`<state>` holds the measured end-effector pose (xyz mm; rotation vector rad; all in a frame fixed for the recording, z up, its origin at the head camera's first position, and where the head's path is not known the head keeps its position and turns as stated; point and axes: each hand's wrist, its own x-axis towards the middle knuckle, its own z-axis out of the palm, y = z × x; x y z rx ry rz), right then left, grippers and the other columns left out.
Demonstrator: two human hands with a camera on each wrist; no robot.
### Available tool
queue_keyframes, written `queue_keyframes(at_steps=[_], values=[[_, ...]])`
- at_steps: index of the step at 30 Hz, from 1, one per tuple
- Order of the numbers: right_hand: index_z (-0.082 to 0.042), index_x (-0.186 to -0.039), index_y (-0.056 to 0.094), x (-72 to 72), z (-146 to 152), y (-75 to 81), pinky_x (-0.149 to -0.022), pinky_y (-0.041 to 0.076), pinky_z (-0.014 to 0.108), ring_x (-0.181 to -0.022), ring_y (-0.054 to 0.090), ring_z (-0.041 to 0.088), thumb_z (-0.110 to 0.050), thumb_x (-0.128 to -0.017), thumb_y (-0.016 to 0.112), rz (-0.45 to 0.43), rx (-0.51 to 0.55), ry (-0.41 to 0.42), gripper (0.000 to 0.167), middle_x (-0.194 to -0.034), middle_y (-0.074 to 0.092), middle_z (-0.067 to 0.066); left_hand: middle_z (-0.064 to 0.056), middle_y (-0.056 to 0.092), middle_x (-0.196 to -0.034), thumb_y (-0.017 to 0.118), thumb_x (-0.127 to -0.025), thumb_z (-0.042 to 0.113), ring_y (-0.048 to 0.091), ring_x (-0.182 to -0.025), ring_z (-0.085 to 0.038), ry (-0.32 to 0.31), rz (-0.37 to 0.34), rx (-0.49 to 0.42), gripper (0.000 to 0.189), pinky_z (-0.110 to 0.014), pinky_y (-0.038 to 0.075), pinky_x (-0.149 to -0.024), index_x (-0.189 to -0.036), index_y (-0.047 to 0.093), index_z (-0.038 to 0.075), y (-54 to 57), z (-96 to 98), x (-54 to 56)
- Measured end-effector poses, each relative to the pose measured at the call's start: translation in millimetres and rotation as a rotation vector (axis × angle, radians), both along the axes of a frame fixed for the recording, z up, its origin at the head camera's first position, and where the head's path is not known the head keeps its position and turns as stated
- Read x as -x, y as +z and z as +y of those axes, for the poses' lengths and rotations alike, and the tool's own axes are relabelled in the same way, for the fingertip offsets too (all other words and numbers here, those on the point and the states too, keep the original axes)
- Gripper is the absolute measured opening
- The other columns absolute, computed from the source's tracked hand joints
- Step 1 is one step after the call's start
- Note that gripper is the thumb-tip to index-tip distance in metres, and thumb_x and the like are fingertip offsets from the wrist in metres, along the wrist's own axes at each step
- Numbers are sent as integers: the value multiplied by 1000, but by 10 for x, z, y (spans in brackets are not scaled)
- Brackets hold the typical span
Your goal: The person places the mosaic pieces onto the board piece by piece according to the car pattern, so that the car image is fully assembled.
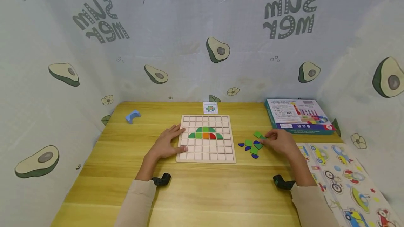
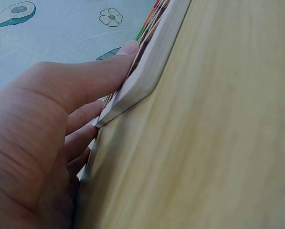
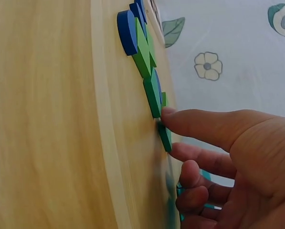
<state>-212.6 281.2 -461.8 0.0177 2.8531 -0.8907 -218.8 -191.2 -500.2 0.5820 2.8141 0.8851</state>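
Pickup seems to be the step in hand. At the right of the wooden table (image 1: pixel 221 199), the person's right hand (image 1: pixel 279 142) pinches a dark green piece (image 3: pixel 166 138) between thumb and finger, at the right end of a loose heap. Light green squares (image 1: pixel 254 150) and blue pieces (image 1: pixel 254 156) lie close together there, and the right wrist view shows a second green piece (image 3: pixel 152 98) just beside the thumb. A straight lift would likely serve best, since dragging sideways could shove the neighbours along. The fingertips would do well to hold the thin edges, leaving the flat underside free, and to take one piece only.

The left hand (image 1: pixel 165 143) lies with fingers outstretched at the left edge of the gridded board (image 1: pixel 205 155), its thumb resting on the board. Light pressure there should be enough to steady it; a hard push might shift it.

Two rows of coloured pieces (image 1: pixel 206 135) sit in the board's cells, so a hand coming from the right should probably pass above them. The picture card (image 1: pixel 210 104) lies beyond the far edge, handy for checking shape and colour; turning the piece before contact would probably avoid jostling.
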Motion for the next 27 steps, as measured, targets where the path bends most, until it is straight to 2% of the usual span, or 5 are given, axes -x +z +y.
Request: queue_keyframes(at_steps=[5,10,17,27], values=[[0,-117,72,1,42,-4,-70,47,30,-88,57,27,-39,-90,80,-10,3,3,49,-102,67,17,-6,24,-172,74,-89,52,16,-161,-33,-6,3,7,86,-58,11,-130,-160,40,18,4,-3,4],[1,-119,74,-14,48,-8,-68,44,30,-87,54,26,-35,-90,80,-2,9,0,47,-97,65,14,-5,23,-172,73,-89,54,15,-161,-32,-4,6,20,86,-56,11,-131,-161,40,18,6,1,14],[4,-116,74,-16,30,-34,-66,42,31,-81,52,24,-31,-90,79,42,8,13,43,-87,61,9,-5,23,-172,74,-89,53,15,-161,-33,-1,8,24,86,-57,11,-131,-160,40,19,-11,-2,11],[2,-118,73,-2,-49,-10,-63,40,30,-72,50,20,-33,-94,76,126,41,50,43,-79,60,6,-5,24,-172,74,-89,54,14,-161,-31,1,-15,7,85,-56,11,-131,-160,41,20,-5,-3,15]])
